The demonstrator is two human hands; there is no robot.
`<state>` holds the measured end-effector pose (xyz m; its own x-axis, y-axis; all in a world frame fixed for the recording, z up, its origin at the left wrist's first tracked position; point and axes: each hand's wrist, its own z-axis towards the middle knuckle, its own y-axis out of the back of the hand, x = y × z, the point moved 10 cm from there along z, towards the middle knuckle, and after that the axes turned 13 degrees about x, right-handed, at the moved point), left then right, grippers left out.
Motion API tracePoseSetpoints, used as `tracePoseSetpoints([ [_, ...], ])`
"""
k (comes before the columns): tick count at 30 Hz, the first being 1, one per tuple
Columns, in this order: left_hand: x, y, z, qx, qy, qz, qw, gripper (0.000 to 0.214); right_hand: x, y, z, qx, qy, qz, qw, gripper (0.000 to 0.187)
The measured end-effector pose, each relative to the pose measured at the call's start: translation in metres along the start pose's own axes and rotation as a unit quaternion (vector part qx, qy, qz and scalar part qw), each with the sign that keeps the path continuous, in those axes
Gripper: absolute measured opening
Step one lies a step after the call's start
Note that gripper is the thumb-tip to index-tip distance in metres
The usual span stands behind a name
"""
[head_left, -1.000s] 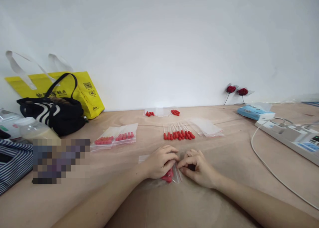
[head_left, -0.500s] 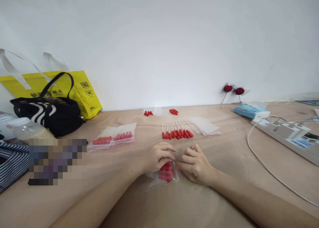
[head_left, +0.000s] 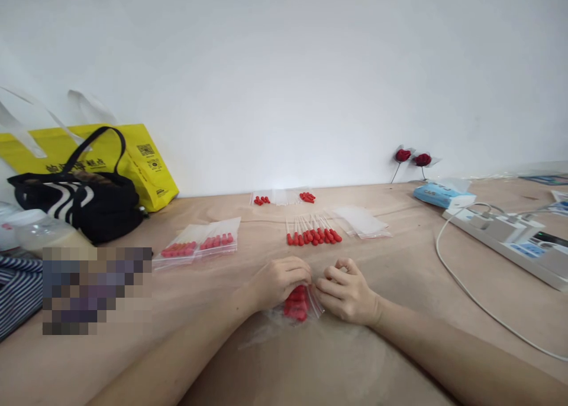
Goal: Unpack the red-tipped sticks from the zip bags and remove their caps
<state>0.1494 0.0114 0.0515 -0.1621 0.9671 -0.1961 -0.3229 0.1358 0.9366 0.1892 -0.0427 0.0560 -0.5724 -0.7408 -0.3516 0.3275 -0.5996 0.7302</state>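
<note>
From the head view, you look across a pale brown wooden table [head_left: 350, 367] toward a white wall [head_left: 266, 86]. Near the centre lies a clear plastic zip bag of red-tipped sticks [head_left: 296, 305], flat between your hands. Your left hand [head_left: 280, 283] arches over its far left part, fingers curled together; whether they grip the plastic, you cannot tell. Your right hand [head_left: 344, 292] is folded, thumb and fingertips pinching the bag's right edge, at the closure.

Just beyond your hands, a row of loose white sticks with red bulb-shaped tips [head_left: 313, 235] lies side by side, tips toward you. To its right is a stack of flat, translucent plastic bags [head_left: 361, 222]; to its left, two filled clear bags [head_left: 217, 240] overlap. More red-tipped sticks [head_left: 307, 197] lie far off, near the wall.

On the far left, a black fabric bag with white stripes [head_left: 110, 208] sits before a bright yellow carrier bag [head_left: 153, 187]. On the right are a blue tissue packet [head_left: 435, 195] and a long white power strip [head_left: 528, 258].
</note>
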Motion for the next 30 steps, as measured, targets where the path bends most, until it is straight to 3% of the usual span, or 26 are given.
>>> tracePoseSetpoints([
  [5,-0.007,-0.003,0.004,0.055,-0.023,0.054,0.997,0.020,-0.001,-0.002,-0.002,0.001,-0.012,-0.005,1.000,0.025],
  [11,-0.015,-0.004,0.001,0.039,-0.057,0.136,0.988,0.022,-0.007,-0.005,-0.001,0.016,-0.032,-0.007,0.999,0.022],
  [22,-0.015,-0.003,0.000,0.011,-0.066,0.121,0.990,0.018,0.004,0.003,-0.001,0.000,-0.012,-0.035,0.999,0.022],
  [30,-0.026,-0.013,0.005,0.102,-0.098,0.163,0.976,0.030,0.011,-0.009,-0.001,0.064,0.041,-0.052,0.996,0.032],
])
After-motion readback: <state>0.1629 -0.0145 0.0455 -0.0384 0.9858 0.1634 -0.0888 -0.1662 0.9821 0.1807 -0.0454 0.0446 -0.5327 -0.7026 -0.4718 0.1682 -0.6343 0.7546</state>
